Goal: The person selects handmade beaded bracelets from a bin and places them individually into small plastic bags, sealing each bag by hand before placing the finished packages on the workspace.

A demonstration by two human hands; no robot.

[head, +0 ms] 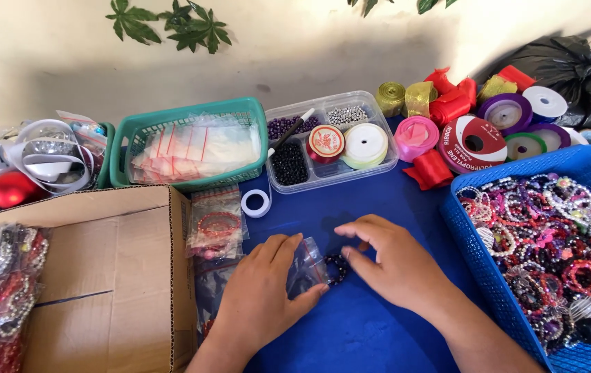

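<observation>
The left hand point(261, 290) pinches a small clear bag point(307, 268) open while the right hand's point(385, 266) curled fingers press a dark bead bracelet point(337, 266) toward its mouth.

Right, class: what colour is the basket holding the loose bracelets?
Blue: the basket on the right, seen clearly in the head view.

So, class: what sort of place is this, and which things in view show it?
Probably a home craft or jewellery-packing table. A blue basket brims with beaded bracelets, ribbon spools lie behind, and the left hand holds a small clear bag.
</observation>
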